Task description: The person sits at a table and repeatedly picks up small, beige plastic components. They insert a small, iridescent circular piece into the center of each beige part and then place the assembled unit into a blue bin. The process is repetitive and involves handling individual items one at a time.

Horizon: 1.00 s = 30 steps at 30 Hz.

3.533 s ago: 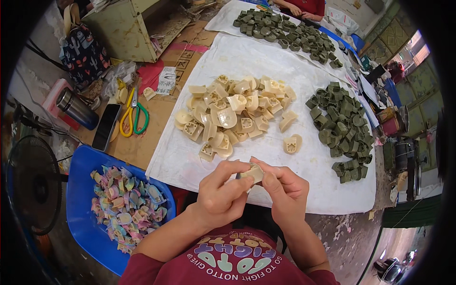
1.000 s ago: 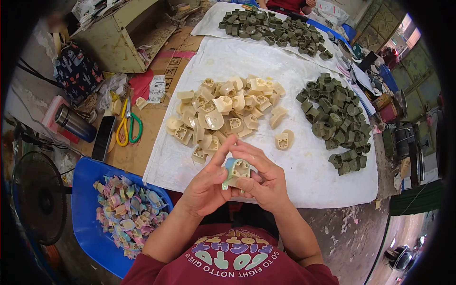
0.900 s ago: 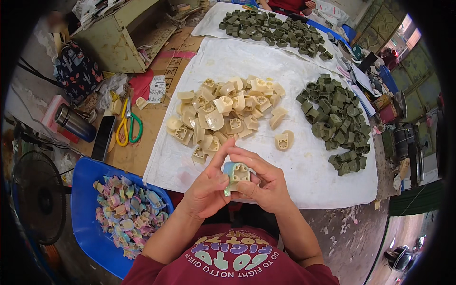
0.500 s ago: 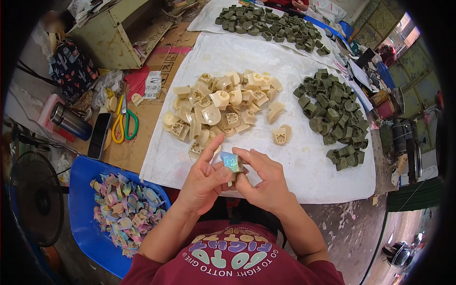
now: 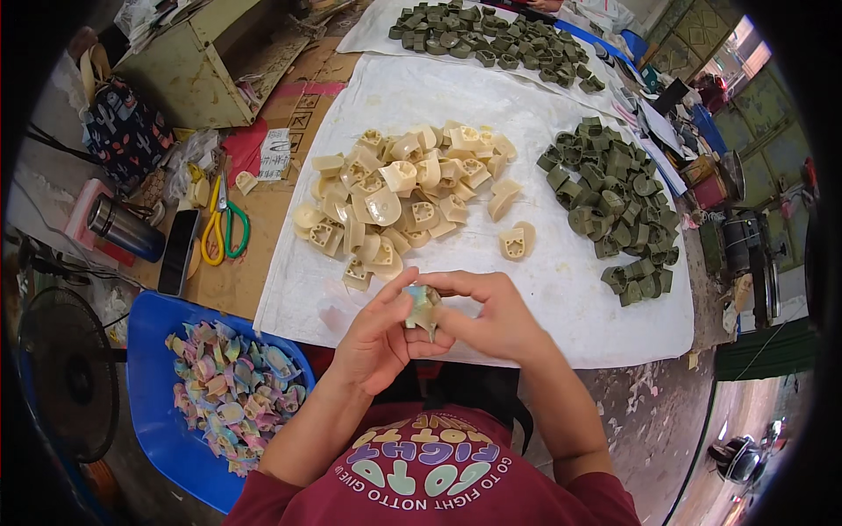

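Note:
Both hands meet at the near edge of the white cloth, around one small moulded piece [image 5: 422,310] with a shiny blue-green and yellowish surface. My left hand [image 5: 375,337] cradles it from the left, thumb and fingertips against it. From the right, my right hand [image 5: 493,317] grips it with the thumb below and the forefinger across its top. Fingers cover part of its outline. Beyond the hands lies a heap of cream moulded pieces [image 5: 382,208] with hollow, ribbed undersides. A faint, smeared pinkish shape [image 5: 338,314] shows over the cloth beside my left hand.
Dark green pieces [image 5: 605,202] lie heaped at right, more [image 5: 491,37] at the far end. A blue basin [image 5: 153,386] of pastel pieces stands lower left, near a fan [image 5: 70,368]. Scissors [image 5: 226,230], a phone [image 5: 179,252] and a steel flask [image 5: 127,226] sit on the left.
The piece has turned between my fingers, its bright blue face less in view. My left forefinger has come down from pointing up to beside the piece. A smeared pinkish shape has appeared.

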{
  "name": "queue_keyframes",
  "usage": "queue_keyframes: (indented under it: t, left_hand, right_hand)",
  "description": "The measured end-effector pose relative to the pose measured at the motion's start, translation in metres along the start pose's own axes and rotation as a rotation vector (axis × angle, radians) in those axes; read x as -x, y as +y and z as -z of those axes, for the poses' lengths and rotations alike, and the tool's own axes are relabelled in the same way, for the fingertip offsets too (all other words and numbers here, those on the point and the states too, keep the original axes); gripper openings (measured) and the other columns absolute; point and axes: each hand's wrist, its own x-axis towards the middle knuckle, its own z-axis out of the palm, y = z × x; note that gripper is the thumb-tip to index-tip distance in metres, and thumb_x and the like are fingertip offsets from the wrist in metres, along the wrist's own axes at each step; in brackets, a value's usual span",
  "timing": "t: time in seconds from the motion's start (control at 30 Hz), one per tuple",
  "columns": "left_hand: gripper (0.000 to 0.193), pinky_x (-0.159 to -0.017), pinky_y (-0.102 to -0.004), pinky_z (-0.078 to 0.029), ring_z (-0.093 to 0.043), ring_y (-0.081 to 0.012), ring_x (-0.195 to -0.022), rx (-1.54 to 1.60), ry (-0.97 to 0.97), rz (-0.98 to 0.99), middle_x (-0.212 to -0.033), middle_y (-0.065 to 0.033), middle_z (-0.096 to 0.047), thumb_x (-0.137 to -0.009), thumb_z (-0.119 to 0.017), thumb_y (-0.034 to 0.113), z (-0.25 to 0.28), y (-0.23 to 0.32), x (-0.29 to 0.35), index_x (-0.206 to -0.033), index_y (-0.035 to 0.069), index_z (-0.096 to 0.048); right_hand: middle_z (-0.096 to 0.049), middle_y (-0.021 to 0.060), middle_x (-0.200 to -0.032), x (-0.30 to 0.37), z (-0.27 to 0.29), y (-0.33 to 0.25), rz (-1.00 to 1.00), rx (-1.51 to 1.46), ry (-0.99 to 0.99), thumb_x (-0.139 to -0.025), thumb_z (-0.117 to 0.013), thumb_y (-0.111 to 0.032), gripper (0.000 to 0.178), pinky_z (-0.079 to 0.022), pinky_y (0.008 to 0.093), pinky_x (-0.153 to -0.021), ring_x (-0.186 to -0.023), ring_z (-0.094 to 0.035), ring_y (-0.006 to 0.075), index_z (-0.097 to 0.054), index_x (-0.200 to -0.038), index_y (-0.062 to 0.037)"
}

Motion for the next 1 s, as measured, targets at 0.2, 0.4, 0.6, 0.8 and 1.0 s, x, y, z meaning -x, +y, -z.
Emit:
queue_keyframes:
  t: [0.2,0.4,0.6,0.8,1.0]
  left_hand:
    - [0.057,-0.081,-0.0465,-0.058,-0.069,-0.0352,-0.088,0.053,-0.031,0.076,-0.118,-0.0196,-0.059,-0.095,-0.051,0.029,0.005,0.003,-0.002,-0.142,0.004,-0.032]
    - [0.057,-0.081,-0.0475,-0.058,-0.07,-0.0342,-0.087,0.058,-0.069,0.1,-0.116,-0.0191,-0.06,-0.094,-0.051,0.029,0.0,0.004,0.005,-0.142,0.002,-0.034]
    - [0.057,-0.082,-0.0463,-0.058,-0.069,-0.0303,-0.089,0.055,-0.147,0.095,-0.113,-0.0168,-0.062,-0.095,-0.051,0.032,-0.002,0.001,0.009,-0.139,-0.001,-0.036]
    - [0.052,-0.08,-0.0416,-0.059,-0.069,-0.0273,-0.087,-0.018,-0.142,0.056,-0.105,-0.0155,-0.064,-0.097,-0.05,0.035,0.004,0.0,0.011,-0.131,-0.003,-0.044]
    - [0.05,-0.08,-0.0419,-0.058,-0.069,-0.0293,-0.086,0.085,-0.126,0.072,-0.102,-0.0184,-0.065,-0.099,-0.045,0.037,0.01,0.0,0.007,-0.128,-0.004,-0.046]
  right_hand:
    - [-0.067,0.0139,-0.103,0.003,0.015,-0.009,0.037,-0.055,-0.112,-0.081,-0.061,-0.007,0.048,-0.05,0.0307,-0.085,-0.094,-0.066,0.02,-0.057,-0.128,-0.0047]
    - [-0.065,0.0098,-0.101,0.002,0.013,-0.009,0.123,0.022,-0.15,-0.08,-0.062,-0.006,0.045,-0.05,0.03,-0.084,-0.09,-0.064,0.0182,-0.059,-0.125,-0.0039]
    - [-0.063,0.0101,-0.102,0.007,0.009,-0.006,0.001,-0.226,-0.141,-0.079,-0.063,-0.005,0.041,-0.05,0.0294,-0.084,-0.094,-0.062,0.018,-0.062,-0.12,-0.0031]
    - [-0.063,0.0077,-0.102,0.012,-0.003,-0.012,0.086,-0.014,-0.021,-0.078,-0.065,-0.001,0.042,-0.048,0.0295,-0.085,-0.094,-0.061,0.0156,-0.063,-0.12,-0.0023]
    - [-0.063,0.0086,-0.102,0.007,-0.01,0.012,-0.001,-0.228,0.003,-0.079,-0.065,-0.004,0.041,-0.048,0.0282,-0.085,-0.093,-0.061,0.0155,-0.063,-0.12,-0.0018]
